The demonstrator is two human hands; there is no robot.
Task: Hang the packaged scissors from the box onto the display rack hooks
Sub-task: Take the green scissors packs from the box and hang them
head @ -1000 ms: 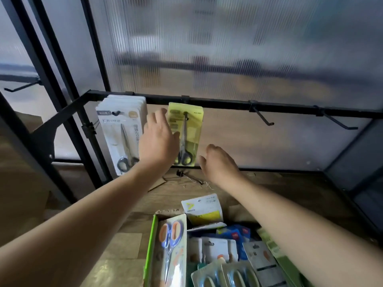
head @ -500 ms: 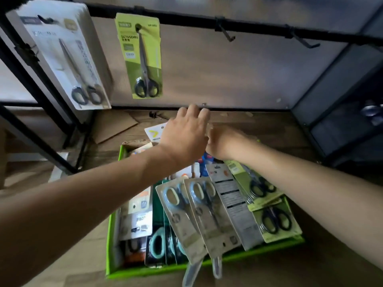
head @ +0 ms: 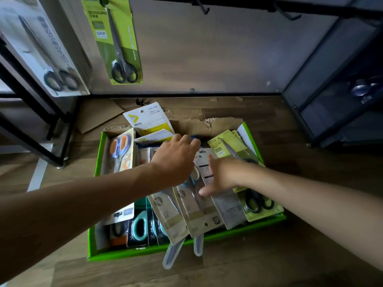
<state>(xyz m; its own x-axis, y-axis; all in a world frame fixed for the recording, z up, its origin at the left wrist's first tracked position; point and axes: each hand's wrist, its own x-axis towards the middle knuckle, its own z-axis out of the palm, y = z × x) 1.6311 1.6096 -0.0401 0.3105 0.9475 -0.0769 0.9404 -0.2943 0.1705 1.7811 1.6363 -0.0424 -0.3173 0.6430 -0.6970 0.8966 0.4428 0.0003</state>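
Note:
A green-edged cardboard box (head: pixel 267 221) on the floor holds several packaged scissors. My left hand (head: pixel 176 160) hovers over the box's middle, fingers relaxed and reaching forward, holding nothing. My right hand (head: pixel 222 175) lies lower, fingers spread over a grey-backed pack (head: pixel 207 164) and beside green packs (head: pixel 232 148) at the box's right. Up on the rack a green scissors pack (head: pixel 116 40) hangs from a hook, with a stack of white packs (head: pixel 41 48) on the hook to its left. Two bare hooks (head: pixel 204 8) stick out from the black bar further right.
The rack's black legs (head: pixel 31 141) stand at the left on the wooden floor. A dark cabinet (head: pixel 335 90) closes off the right. A flat cardboard scrap (head: pixel 97 117) and a white-yellow pack (head: pixel 147 119) lie behind the box.
Both hands have come down from the hanging green pack to the box. My view has tilted down and closer, so the box now fills the middle.

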